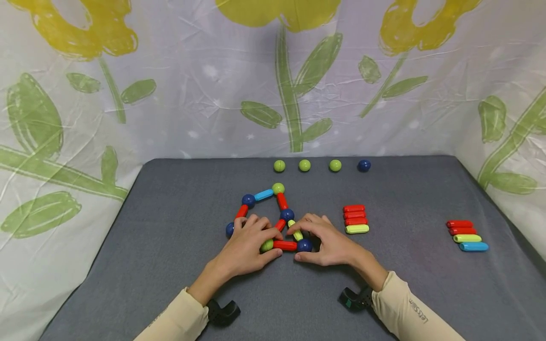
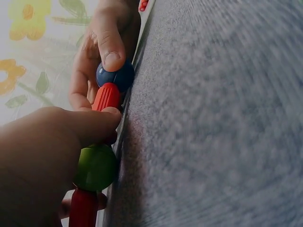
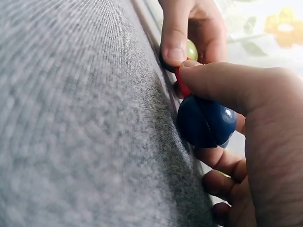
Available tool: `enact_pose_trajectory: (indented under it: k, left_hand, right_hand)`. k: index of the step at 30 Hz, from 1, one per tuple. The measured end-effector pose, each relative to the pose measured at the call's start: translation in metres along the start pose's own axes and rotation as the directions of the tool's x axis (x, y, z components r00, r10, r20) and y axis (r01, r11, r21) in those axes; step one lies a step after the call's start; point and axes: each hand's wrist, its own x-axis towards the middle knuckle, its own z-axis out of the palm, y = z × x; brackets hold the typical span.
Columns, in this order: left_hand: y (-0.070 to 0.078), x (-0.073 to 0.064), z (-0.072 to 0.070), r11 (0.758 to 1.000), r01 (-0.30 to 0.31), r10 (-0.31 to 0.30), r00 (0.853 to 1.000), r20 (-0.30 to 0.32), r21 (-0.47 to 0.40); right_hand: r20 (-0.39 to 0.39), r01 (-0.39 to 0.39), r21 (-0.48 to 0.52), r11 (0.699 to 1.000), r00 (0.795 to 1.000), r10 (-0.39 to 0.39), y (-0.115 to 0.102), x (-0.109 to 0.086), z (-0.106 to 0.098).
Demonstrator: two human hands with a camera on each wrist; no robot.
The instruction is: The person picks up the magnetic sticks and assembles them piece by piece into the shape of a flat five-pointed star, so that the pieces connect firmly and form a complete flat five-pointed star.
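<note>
Grey cloth covers the surface. Left of its middle lies a ball-and-rod frame, its leftmost blue ball just beside the left hand. That hand arches over the frame, hiding part of it, thumb and forefinger pinching the near red rod by a green ball. At the rod's other end, the right hand pinches the corner blue ball. Holding both ends probably keeps the joint from shifting. Along the far edge sit three green balls and a dark blue ball, spaced out, perhaps for easy picking. Right of the right hand, a row of four rods, three red and one yellow-green, could hamper a wide swing; nearer the right edge, a second row of four rods lies well apart, out of the way.
</note>
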Motion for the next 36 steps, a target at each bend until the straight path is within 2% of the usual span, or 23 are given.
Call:
enact_pose_trajectory:
  k: [7, 13, 17, 22, 25, 33, 36]
  left_hand:
    - [-0.003, 0.0, -0.002, 0.999, -0.02, 0.02, 1.0, 0.022, -0.027]
    - [-0.006, 0.001, -0.004, 0.993, -0.031, 0.036, 0.998, 0.044, -0.112]
    - [-0.008, 0.001, -0.004, 0.982, 0.002, 0.01, 0.998, 0.061, -0.188]
    - [-0.009, 0.002, -0.004, 0.964, 0.077, -0.057, 0.995, 0.085, -0.256]
    - [-0.01, 0.002, -0.005, 0.962, 0.098, -0.081, 0.994, 0.073, -0.256]
    - [-0.008, 0.003, -0.002, 0.98, 0.073, -0.072, 0.997, 0.01, -0.185]
    - [-0.008, 0.004, 0.002, 0.984, 0.073, -0.078, 0.997, -0.026, -0.163]
  right_hand:
    - [-0.085, 0.071, 0.078, 0.994, 0.994, -0.064, 0.006, -0.001, 0.003]
    - [-0.16, 0.116, 0.131, 0.985, 0.983, -0.094, 0.01, -0.001, 0.006]
    - [-0.176, 0.1, 0.16, 0.982, 0.982, -0.071, 0.01, 0.0, 0.005]
    - [-0.177, 0.085, 0.156, 0.984, 0.983, -0.056, 0.011, 0.0, 0.006]
    - [-0.178, 0.082, 0.16, 0.984, 0.983, -0.053, 0.012, 0.0, 0.006]
    - [-0.212, 0.135, 0.203, 0.97, 0.973, -0.091, 0.011, 0.0, 0.007]
    - [-0.218, 0.128, 0.226, 0.966, 0.973, -0.078, 0.012, 0.0, 0.007]
